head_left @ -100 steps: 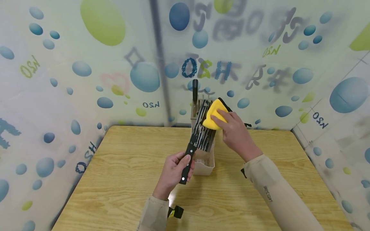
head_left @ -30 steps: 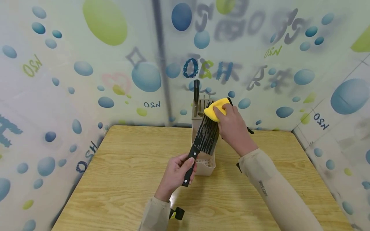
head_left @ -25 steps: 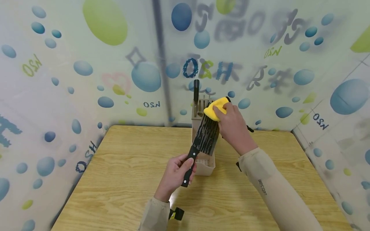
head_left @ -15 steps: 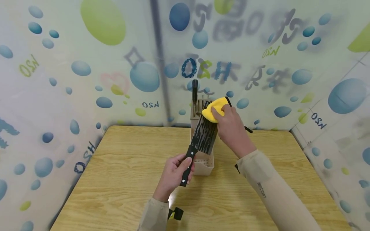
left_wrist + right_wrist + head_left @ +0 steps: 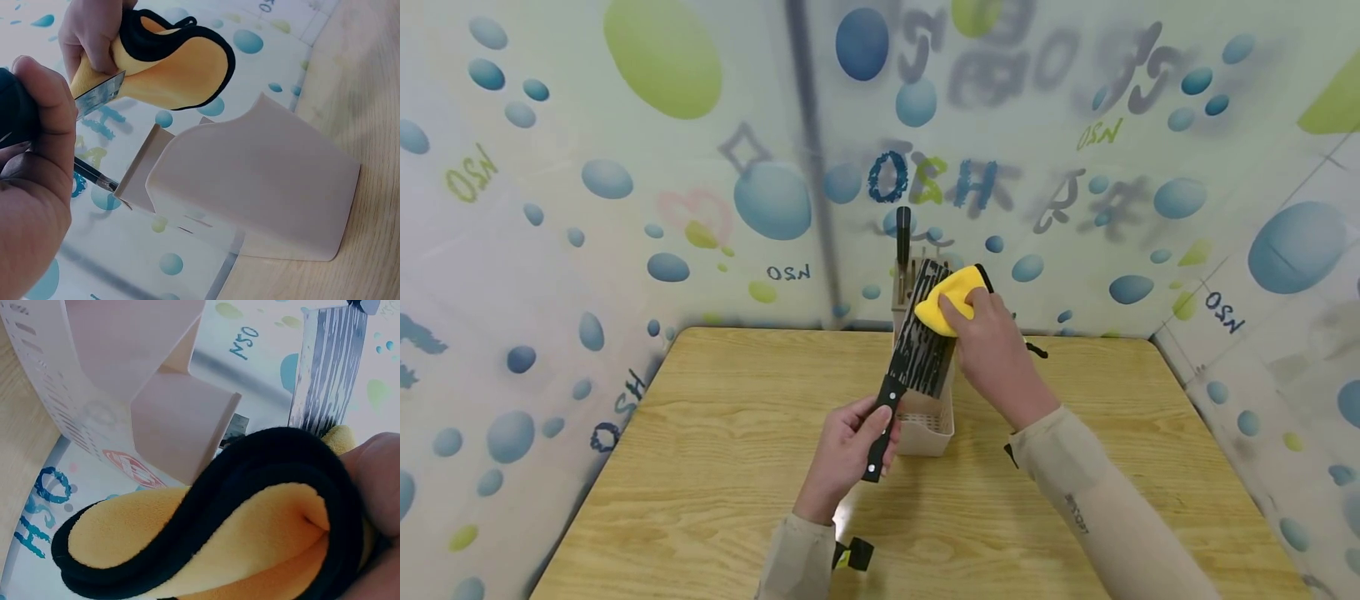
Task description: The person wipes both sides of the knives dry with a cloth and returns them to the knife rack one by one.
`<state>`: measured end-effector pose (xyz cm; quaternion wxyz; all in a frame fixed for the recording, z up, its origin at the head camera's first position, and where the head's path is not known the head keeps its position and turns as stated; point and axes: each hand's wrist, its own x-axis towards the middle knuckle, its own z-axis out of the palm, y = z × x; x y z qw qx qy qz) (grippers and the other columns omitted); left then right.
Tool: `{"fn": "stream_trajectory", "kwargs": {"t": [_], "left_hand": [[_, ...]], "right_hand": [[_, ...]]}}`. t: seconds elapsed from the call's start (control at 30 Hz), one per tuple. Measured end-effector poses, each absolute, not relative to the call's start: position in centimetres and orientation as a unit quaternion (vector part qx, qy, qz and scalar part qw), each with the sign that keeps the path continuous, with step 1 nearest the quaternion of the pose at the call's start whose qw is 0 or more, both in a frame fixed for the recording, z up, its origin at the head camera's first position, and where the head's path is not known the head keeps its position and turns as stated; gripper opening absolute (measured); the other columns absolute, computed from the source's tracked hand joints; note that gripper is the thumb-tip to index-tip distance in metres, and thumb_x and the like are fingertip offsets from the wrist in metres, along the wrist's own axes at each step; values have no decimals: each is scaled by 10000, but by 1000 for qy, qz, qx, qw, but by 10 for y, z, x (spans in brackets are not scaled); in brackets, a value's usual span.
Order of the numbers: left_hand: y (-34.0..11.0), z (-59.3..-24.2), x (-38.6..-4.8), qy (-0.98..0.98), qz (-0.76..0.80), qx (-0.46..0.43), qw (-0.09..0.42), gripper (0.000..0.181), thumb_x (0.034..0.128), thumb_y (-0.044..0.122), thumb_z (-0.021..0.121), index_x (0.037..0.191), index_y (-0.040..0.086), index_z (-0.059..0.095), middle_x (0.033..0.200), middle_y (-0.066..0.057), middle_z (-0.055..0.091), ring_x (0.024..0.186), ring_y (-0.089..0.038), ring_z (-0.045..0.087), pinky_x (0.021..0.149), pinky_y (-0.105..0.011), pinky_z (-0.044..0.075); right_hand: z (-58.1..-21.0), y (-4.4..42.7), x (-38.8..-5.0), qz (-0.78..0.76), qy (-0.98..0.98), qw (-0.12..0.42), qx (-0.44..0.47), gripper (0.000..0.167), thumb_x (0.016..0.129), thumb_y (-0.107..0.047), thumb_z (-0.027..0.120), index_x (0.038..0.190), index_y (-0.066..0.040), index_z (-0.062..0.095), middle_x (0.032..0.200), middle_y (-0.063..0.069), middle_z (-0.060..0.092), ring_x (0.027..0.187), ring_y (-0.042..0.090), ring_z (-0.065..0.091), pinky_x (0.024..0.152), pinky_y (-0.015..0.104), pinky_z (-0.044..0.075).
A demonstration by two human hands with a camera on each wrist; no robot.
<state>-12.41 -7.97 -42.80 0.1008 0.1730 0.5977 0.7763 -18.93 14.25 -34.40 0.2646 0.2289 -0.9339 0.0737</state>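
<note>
My left hand point(image 5: 845, 446) grips the black riveted handle of a cleaver point(image 5: 922, 354), its broad blade tilted up and away over the table. Dark and pale streaks cover the blade face. With my right hand point(image 5: 996, 350) I pinch a folded yellow cloth point(image 5: 951, 302) with black edging against the blade's upper right part. In the left wrist view a corner of the blade point(image 5: 100, 95) pokes out beside the cloth point(image 5: 187, 69). The right wrist view has the cloth point(image 5: 250, 544) large in front, with the streaked blade point(image 5: 328, 369) behind it. The cloth hides part of the blade.
Behind the cleaver stands a beige knife holder point(image 5: 928, 437) with slots and a perforated front tray. A black-handled knife point(image 5: 903, 237) is upright in its back left slot. The wooden table point(image 5: 737, 417) meets a patterned wall point(image 5: 700, 167) at its far edge.
Over the last half second my right hand and the cloth have slid a little down the blade, baring its upper end. My left hand stays nearly in place on the handle.
</note>
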Motion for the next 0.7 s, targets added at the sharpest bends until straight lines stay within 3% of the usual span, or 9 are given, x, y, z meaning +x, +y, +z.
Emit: {"fn": "stream_trajectory", "kwargs": {"t": [0.7], "left_hand": [[-79, -427, -125, 595, 779, 180, 79, 332, 1103, 191, 505, 1118, -129, 591, 792, -29, 611, 557, -91, 560, 491, -223, 523]], "right_hand": [[-357, 137, -169, 71, -923, 281, 253, 480, 885, 68, 726, 1348, -49, 672, 1120, 268, 580, 942, 401, 586, 863, 450, 584]]}}
